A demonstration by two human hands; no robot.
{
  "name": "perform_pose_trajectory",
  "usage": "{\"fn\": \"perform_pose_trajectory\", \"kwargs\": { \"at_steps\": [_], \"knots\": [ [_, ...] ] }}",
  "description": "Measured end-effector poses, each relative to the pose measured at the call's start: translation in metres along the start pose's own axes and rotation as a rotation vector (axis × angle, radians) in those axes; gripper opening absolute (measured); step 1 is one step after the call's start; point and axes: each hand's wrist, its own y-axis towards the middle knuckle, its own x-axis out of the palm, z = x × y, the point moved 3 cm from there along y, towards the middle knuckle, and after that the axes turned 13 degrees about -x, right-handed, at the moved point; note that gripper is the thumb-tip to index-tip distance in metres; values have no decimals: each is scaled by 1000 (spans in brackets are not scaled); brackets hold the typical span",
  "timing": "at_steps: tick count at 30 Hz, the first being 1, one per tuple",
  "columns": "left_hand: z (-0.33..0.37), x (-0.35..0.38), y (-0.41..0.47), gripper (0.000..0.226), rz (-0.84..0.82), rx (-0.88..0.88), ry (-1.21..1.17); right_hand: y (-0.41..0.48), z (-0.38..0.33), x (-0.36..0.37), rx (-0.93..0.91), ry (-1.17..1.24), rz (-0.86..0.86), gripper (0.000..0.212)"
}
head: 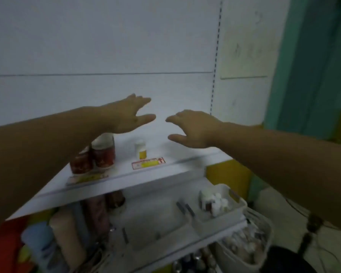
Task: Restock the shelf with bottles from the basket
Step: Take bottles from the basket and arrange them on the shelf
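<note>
Both my arms reach out over the white upper shelf (185, 162). My left hand (129, 115) hovers open, fingers spread, above two dark red bottles (103, 152) with white caps standing at the shelf's left. My right hand (195, 129) is open too, palm down, holding nothing. A small white bottle with a yellow label (141, 149) stands on the shelf below the gap between my hands. On the lower shelf at the right sits a white basket (238, 205) with several small white-capped bottles (217, 202) inside. The picture is blurred.
Price tags (148, 163) lie along the upper shelf's front edge. A larger white basket (264, 251) of small items hangs lower right. Rolls and packets (67, 233) crowd the lower left. The white back panel (106, 56) rises behind; a green wall (313, 66) stands at the right.
</note>
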Motion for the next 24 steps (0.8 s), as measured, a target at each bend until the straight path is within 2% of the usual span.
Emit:
{"fn": "perform_pose_trajectory", "kwargs": {
  "at_steps": [3, 6, 8, 11, 15, 21, 24],
  "knots": [
    [52, 39, -26, 73, 57, 205, -116, -52, 2, -7, -79, -122, 82, 40],
    [94, 101, -58, 69, -74, 347, -208, -99, 3, 15, -185, -168, -49, 36],
    [108, 146, -65, 64, -201, 340, -200, -127, 8, 50, -186, -160, -200, 38],
    [110, 205, -57, 56, -408, 227, -284, -163, 29, 115, -94, -79, -399, 38],
    [114, 275, -32, 45, -559, 8, -474, -206, 75, 198, 126, 149, -474, 34],
    [158, 385, 14, 36, -537, -241, -529, -219, 128, 308, 270, 421, -354, 22],
    [184, 434, 41, 34, -548, -392, -515, -205, 143, 352, 270, 524, -324, 26]
  ]
}}
